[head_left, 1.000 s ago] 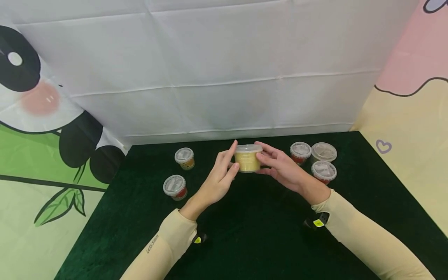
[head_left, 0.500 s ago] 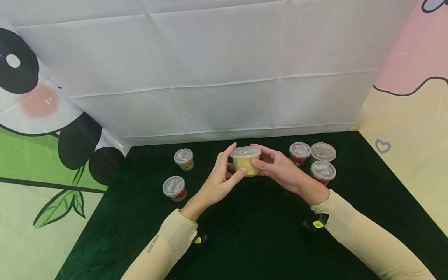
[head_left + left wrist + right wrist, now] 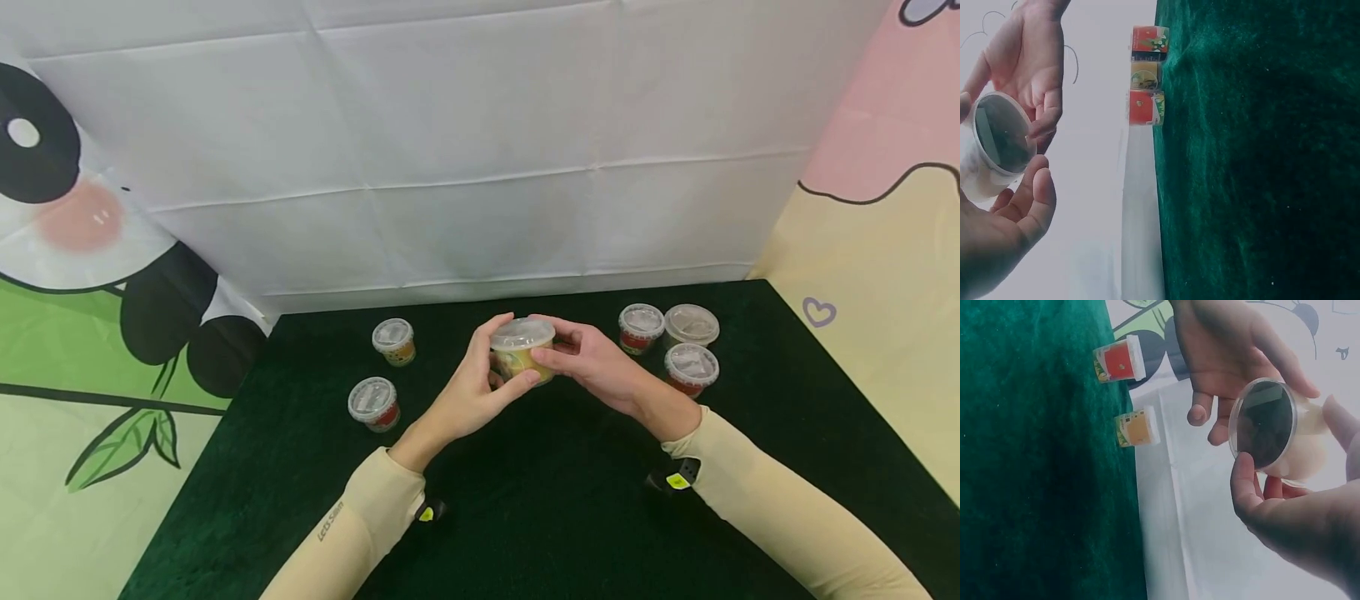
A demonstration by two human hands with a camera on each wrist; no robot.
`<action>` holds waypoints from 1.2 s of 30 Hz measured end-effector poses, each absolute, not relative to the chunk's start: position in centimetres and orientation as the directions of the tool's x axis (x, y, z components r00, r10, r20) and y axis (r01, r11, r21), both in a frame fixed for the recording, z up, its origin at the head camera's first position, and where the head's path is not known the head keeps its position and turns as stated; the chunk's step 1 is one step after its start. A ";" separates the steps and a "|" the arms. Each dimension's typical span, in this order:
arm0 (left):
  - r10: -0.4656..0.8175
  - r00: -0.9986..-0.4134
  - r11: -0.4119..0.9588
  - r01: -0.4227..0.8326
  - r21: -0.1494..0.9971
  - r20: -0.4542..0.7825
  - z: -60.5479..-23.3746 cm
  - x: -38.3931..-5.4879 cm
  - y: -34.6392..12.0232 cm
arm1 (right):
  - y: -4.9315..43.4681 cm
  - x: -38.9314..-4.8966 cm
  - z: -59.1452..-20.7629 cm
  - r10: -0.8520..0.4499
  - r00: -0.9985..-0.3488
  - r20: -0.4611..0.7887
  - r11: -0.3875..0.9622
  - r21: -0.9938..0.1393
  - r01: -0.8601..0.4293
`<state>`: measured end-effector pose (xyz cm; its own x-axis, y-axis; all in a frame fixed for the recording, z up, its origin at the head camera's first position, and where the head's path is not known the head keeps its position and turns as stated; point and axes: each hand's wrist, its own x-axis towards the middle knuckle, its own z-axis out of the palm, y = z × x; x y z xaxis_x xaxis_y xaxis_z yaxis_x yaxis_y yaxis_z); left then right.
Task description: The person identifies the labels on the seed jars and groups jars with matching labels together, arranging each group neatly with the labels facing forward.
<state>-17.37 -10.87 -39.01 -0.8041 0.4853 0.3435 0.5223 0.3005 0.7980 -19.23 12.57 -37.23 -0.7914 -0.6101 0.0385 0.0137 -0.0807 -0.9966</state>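
Note:
Both hands hold a round plastic tub [image 3: 522, 334] with a clear lid and yellow contents, raised above the green cloth. My left hand [image 3: 477, 385] grips its left side, thumb across the front. From the right, my right hand [image 3: 594, 364] holds it with the thumb on the front and fingers behind. In the left wrist view the tub [image 3: 1005, 132] shows a dark round base, with fingers around its wall. The right wrist view shows that dark base of the tub [image 3: 1264, 428] too, fingertips at its edge.
Two small lidded tubs, one yellow [image 3: 395, 342] and one red [image 3: 375, 404], stand at the left. At the right are two red tubs [image 3: 692, 369] [image 3: 641, 328] and a wider clear-lidded tub [image 3: 692, 325]. A white cloth wall [image 3: 480, 208] rises behind the table [image 3: 525, 517].
The held tub has come slightly down and left, and has tilted so that more of its lid faces the head camera. Both hands have moved with it and keep their grip.

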 end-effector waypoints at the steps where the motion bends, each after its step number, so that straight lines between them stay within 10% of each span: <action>1: 0.483 -0.807 0.299 0.518 0.801 0.342 -39.0 -17.4 -10.9 | 12.6 -19.2 -37.2 -0.605 -0.795 0.036 -0.077 -0.997 0.014; 36: 0.503 -0.773 0.209 0.544 0.813 0.388 -38.5 -17.7 -12.0 | 13.0 -18.6 -36.9 -0.581 -0.811 0.073 -0.179 -0.983 0.040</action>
